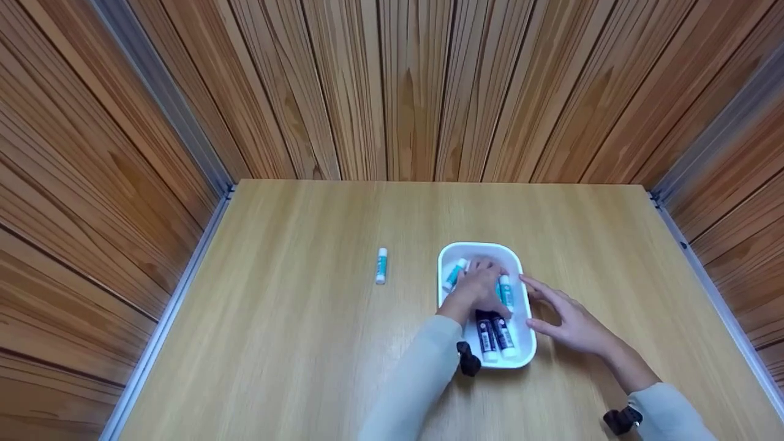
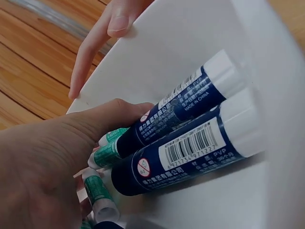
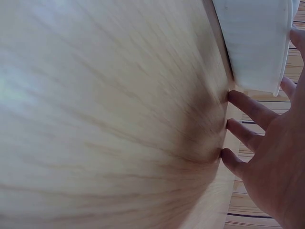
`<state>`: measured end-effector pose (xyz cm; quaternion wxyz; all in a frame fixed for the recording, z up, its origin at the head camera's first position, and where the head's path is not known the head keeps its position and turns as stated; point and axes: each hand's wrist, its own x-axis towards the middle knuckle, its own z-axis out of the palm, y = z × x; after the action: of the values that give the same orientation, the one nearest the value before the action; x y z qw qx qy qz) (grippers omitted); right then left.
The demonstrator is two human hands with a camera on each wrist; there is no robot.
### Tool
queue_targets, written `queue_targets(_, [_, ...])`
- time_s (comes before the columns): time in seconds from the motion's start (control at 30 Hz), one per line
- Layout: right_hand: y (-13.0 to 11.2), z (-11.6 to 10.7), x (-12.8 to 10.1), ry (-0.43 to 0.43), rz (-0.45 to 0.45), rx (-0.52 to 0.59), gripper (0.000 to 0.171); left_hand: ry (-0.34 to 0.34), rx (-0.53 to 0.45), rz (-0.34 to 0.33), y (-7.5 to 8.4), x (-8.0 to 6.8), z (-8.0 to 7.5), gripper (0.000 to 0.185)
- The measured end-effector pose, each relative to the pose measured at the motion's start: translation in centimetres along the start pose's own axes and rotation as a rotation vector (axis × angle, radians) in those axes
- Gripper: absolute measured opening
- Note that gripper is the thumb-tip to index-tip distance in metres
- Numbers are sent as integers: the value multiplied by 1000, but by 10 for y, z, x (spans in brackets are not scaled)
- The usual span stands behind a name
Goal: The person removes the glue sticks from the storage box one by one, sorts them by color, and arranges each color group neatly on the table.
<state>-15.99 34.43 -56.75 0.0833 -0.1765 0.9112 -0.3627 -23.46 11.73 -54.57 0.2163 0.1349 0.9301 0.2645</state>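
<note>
A white tray (image 1: 478,247) sits right of the table's middle. It holds two dark blue glue sticks (image 1: 495,335) at its near end and several teal ones (image 1: 454,274) further back. My left hand (image 1: 481,286) is down inside the tray, fingers curled over a teal glue stick (image 2: 106,153), thumb against a blue stick (image 2: 190,117). My right hand (image 1: 554,309) lies flat with straight fingers (image 3: 248,107), fingertips on the table and against the tray's right wall (image 3: 257,43). One more teal glue stick (image 1: 381,265) lies alone on the table, left of the tray.
The wooden table (image 1: 294,318) is boxed in by wood-panelled walls at the back and both sides, with metal strips (image 1: 184,288) along the side edges. Both wrists wear black camera straps (image 1: 469,359).
</note>
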Motion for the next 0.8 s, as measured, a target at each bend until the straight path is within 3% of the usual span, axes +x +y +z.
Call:
queue_targets(0.2, [0,-1,1,-3,-11,12,82,15,18,15,1,2,-1,70])
queue_targets(0.3, [0,-1,1,-3,-21,17,82,10,-58,10,-3,0,-3,69])
queue_targets(0.53, [0,-1,-1,-10,-12,24,82,3,-336,-8,-10,-5,-7,71])
queue_targets(0.8, [-1,0,0,-1,-8,14,82,22,-370,44,-15,-5,-6,74])
